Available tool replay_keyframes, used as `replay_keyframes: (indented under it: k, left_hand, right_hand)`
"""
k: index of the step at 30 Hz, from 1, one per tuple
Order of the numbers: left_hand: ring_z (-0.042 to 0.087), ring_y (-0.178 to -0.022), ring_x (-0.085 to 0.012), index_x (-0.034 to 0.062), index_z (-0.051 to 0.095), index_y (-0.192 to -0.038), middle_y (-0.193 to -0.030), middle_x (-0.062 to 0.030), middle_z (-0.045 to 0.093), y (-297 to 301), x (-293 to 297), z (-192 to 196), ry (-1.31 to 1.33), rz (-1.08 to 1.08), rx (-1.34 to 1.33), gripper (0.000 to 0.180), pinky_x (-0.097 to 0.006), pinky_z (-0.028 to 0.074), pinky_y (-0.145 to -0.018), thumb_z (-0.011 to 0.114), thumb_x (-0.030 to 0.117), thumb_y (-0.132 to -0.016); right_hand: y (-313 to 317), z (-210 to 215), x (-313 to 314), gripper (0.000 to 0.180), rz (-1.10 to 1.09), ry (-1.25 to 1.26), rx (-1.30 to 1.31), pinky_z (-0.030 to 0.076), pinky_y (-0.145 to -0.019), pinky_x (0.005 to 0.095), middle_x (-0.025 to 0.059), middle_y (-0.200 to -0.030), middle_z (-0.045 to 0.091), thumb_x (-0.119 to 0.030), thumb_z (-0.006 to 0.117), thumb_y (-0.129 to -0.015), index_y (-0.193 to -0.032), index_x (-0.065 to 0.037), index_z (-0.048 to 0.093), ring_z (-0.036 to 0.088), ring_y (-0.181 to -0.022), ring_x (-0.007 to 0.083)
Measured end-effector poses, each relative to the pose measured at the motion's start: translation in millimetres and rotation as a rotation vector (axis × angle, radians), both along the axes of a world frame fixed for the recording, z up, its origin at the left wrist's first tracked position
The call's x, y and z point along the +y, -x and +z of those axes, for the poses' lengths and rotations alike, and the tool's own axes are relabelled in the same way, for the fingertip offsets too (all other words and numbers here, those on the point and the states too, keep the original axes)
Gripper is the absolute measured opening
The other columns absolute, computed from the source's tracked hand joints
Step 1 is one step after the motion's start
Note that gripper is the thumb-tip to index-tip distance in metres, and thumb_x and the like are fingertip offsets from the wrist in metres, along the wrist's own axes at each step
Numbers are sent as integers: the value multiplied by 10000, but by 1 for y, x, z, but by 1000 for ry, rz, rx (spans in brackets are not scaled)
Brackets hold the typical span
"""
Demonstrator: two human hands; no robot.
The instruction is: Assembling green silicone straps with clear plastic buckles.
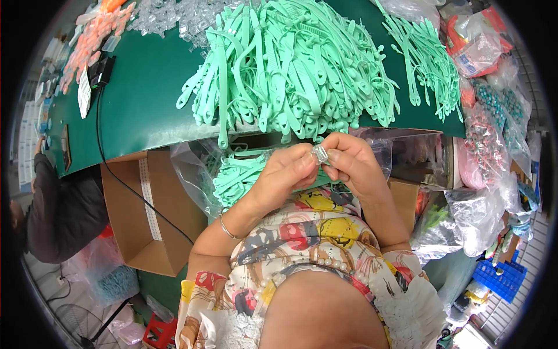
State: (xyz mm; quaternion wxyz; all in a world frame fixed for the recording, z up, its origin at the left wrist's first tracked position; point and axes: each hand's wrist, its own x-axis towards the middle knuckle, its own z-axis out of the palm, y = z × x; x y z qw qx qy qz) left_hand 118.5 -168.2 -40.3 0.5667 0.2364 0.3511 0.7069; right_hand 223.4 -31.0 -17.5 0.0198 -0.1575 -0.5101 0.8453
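Just off the near edge of the green table point(157, 87), my two hands meet around a small clear plastic piece point(320, 153). My right hand point(353, 158) pinches it between thumb and forefinger. From the other side, my left hand point(290, 170) has its thumb and fingertips closed against the same piece. Whether a strap end is also held there is hidden by the fingers. Directly beyond my hands lies a big heap of mint-green plastic straps point(296, 75). More mint-green straps point(238, 177) rest in a clear plastic bag beneath my left hand.
Loose clear plastic pieces point(192, 17) and orange-pink pieces point(96, 38) lie at the far left. Another strap pile point(427, 64) is at right. A black cable point(125, 186) hangs past an open cardboard box point(154, 215). A person's dark sleeve point(64, 209) shows left; filled bags point(494, 128) stand right.
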Motion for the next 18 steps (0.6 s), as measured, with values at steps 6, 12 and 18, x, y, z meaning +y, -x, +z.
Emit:
replay_keyframes:
  k: [6,12,18]
  left_hand:
    - [341,-561,-61,21,523,-884,-658,20,424,0,0,-1,53,-25,93,254,-211,287,-508,501,273,-877]
    - [421,-720,-50,3,522,-905,-771,6,509,7,-4,10,149,97,425,154,-204,367,-634,508,152,-871]
    - [430,-723,-57,6,517,-956,-823,8,510,3,-2,20,91,153,381,150,-200,366,-637,500,128,-870]
  right_hand:
    - [-1,-2,-3,113,-54,-94,72,375,-585,198,4,-754,503,-117,521,-842,-871,-9,533,455,-656,63]
    - [-3,-10,-2,64,-212,-953,381,381,-733,248,68,-942,465,-38,549,-799,-853,-9,531,462,-795,128]
    - [-2,-13,-4,97,-148,-307,413,364,-772,263,86,-966,456,-32,598,-763,-834,-6,539,454,-857,150]
